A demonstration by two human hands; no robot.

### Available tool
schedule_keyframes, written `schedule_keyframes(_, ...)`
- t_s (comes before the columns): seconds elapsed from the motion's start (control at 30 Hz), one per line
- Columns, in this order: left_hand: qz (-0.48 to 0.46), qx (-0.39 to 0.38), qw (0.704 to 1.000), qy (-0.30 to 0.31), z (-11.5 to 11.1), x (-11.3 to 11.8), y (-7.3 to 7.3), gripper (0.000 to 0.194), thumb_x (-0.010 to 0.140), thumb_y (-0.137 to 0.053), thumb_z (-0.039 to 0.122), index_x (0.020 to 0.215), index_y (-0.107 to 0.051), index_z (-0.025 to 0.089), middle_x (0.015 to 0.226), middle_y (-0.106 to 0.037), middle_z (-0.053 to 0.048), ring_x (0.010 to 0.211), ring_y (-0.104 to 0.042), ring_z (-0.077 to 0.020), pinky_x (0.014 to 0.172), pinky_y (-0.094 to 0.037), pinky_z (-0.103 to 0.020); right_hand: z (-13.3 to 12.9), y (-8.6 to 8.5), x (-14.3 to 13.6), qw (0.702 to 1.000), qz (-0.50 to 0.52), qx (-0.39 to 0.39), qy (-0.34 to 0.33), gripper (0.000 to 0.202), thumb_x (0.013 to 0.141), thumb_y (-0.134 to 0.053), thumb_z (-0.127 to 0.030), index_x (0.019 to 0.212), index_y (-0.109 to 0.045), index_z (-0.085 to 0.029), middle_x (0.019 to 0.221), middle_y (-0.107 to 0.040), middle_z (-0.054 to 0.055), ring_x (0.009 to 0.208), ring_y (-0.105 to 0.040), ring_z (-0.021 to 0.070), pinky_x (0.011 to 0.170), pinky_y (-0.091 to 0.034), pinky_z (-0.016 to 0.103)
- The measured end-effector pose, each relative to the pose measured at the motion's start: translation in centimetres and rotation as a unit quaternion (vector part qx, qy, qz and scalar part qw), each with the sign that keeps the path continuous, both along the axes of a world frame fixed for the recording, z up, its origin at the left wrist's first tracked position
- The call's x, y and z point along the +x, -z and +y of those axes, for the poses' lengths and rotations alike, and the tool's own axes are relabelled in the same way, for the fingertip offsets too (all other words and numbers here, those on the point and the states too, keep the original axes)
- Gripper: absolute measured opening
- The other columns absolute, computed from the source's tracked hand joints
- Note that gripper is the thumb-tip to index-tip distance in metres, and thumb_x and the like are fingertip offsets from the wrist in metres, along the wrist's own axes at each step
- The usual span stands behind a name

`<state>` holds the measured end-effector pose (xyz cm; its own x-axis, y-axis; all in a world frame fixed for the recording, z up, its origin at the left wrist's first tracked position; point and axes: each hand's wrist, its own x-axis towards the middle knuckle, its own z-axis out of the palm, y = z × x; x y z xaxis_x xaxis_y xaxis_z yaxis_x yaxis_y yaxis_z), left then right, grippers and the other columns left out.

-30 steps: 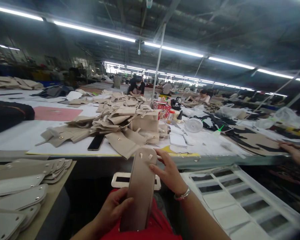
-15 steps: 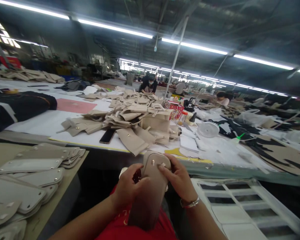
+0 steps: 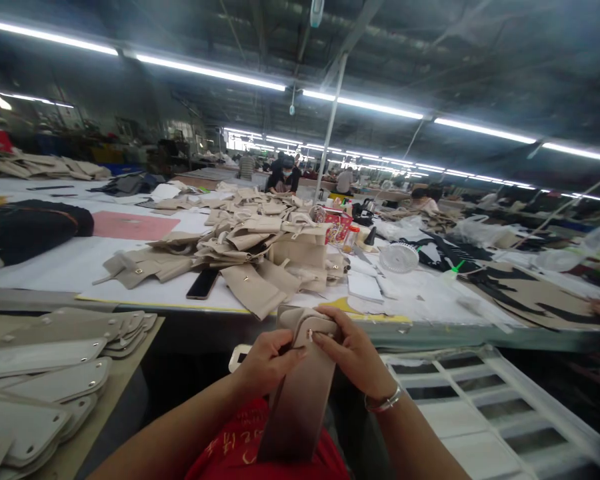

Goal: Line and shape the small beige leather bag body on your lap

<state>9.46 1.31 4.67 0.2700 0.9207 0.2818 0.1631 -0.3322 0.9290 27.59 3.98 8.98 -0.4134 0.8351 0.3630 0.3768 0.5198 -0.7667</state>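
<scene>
the left hand [image 3: 270,360] and the right hand [image 3: 353,348] both grasp the top of a long tan piece [image 3: 303,410] — one hand on each side. the piece is tilted, in front of the bench's [image 3: 40,272] near edge, with its low end over the red shirt [image 3: 230,440]. the right thumb is by a small shiny bit near its top, and the right wrist has a silver bracelet [image 3: 385,401]. on the bench, a big messy pile of tan pieces [image 3: 245,243] comes close to the near edge. a dark phone [image 3: 203,285] lies just beside it, by that edge. a pink sheet [image 3: 135,225] lies to the left of the pile. a clear round dish [image 3: 399,257] is to the right — well apart from the phone. flat pale pieces [image 3: 45,363] lie in stacks on a board [image 3: 125,373] at the bench's left.
</scene>
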Motion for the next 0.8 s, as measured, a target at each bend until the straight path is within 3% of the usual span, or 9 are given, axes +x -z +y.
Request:
schedule_keyframes(0.1, 0.042, 0.024, 0.998, 0.035, 0.6, -0.5, -1.1, 0.029, 0.082, -0.051, 0.038, 0.067, -0.053, 0.013, 0.060, -0.040, 0.003, 0.057, -0.035, -0.0088, 0.050, -0.026, -0.021, 0.2, -2.0, 0.8, 0.995, -0.056, 0.056, -0.062, 0.045, 0.078, -0.057, -0.024, 0.122, -0.047, -0.023, 0.124, -0.050, 0.005, 0.114, -0.046, 0.0205, 0.098, -0.036, 0.034)
schedule_keyframes(0.2, 0.137, 0.081, 0.983, 0.092, 1.3, -0.9, -3.9, 0.031, 0.081, -0.053, 0.036, 0.060, -0.046, 0.014, 0.057, -0.034, 0.005, 0.055, -0.031, -0.0075, 0.049, -0.024, -0.021, 0.1, -5.3, 1.9, 0.975, -0.148, 0.105, -0.129, 0.050, 0.076, -0.058, -0.022, 0.125, -0.046, -0.024, 0.127, -0.048, 0.005, 0.116, -0.044, 0.0210, 0.100, -0.033, 0.033)
schedule_keyframes(0.3, 0.260, 0.159, 0.937, 0.172, 2.0, -0.8, -7.7, 0.028, 0.082, -0.051, 0.034, 0.062, -0.050, 0.014, 0.057, -0.037, 0.005, 0.054, -0.032, -0.0077, 0.049, -0.023, -0.021, -0.6, -8.3, 2.4, 0.946, -0.268, 0.115, -0.141, 0.036, 0.076, -0.060, -0.030, 0.111, -0.057, -0.023, 0.104, -0.060, 0.004, 0.094, -0.055, 0.0193, 0.082, -0.042, 0.029)
schedule_keyframes(0.37, 0.337, 0.194, 0.895, 0.219, 2.3, -0.5, -9.7, 0.023, 0.081, -0.051, 0.031, 0.065, -0.055, 0.015, 0.058, -0.043, 0.004, 0.054, -0.036, -0.0084, 0.050, -0.024, -0.022, -1.3, -9.1, 2.2, 0.922, -0.344, 0.105, -0.146, 0.027, 0.074, -0.063, -0.036, 0.096, -0.063, -0.020, 0.087, -0.062, 0.003, 0.078, -0.056, 0.0172, 0.068, -0.041, 0.025)
schedule_keyframes(0.43, 0.406, 0.206, 0.853, 0.256, 2.5, 0.0, -10.8, 0.018, 0.078, -0.054, 0.030, 0.069, -0.060, 0.016, 0.059, -0.049, 0.002, 0.054, -0.039, -0.0094, 0.049, -0.024, -0.022, -1.9, -8.8, 1.6, 0.893, -0.411, 0.090, -0.157, 0.027, 0.073, -0.063, -0.041, 0.086, -0.065, -0.017, 0.080, -0.062, 0.004, 0.072, -0.055, 0.0165, 0.061, -0.037, 0.024)
schedule_keyframes(0.53, 0.484, 0.211, 0.798, 0.292, 2.5, 0.5, -11.0, 0.013, 0.075, -0.057, 0.028, 0.073, -0.065, 0.019, 0.061, -0.057, 0.001, 0.052, -0.041, -0.0109, 0.048, -0.024, -0.023, -2.7, -7.0, 0.8, 0.870, -0.462, 0.093, -0.148, 0.032, 0.072, -0.062, -0.044, 0.085, -0.065, -0.015, 0.079, -0.062, 0.006, 0.069, -0.054, 0.0172, 0.058, -0.033, 0.025)
schedule_keyframes(0.67, 0.525, 0.245, 0.768, 0.272, 1.9, 1.2, -11.4, 0.013, 0.074, -0.060, 0.031, 0.075, -0.068, 0.020, 0.064, -0.063, -0.001, 0.053, -0.045, -0.0131, 0.047, -0.026, -0.025, -3.7, -5.0, 0.9, 0.920, -0.362, 0.115, -0.101, 0.024, 0.078, -0.058, -0.039, 0.089, -0.061, -0.018, 0.083, -0.060, 0.005, 0.076, -0.052, 0.0163, 0.063, -0.034, 0.024)
schedule_keyframes(0.8, 0.524, 0.301, 0.776, 0.179, 2.4, 0.2, -13.7, 0.013, 0.072, -0.065, 0.031, 0.075, -0.069, 0.019, 0.069, -0.065, -0.004, 0.067, -0.055, -0.0183, 0.065, -0.038, -0.028, -2.7, -3.4, 1.9, 0.962, -0.252, 0.094, -0.044, 0.023, 0.083, -0.054, -0.036, 0.069, -0.052, -0.017, 0.071, -0.053, 0.000, 0.066, -0.045, 0.0119, 0.059, -0.031, 0.022)
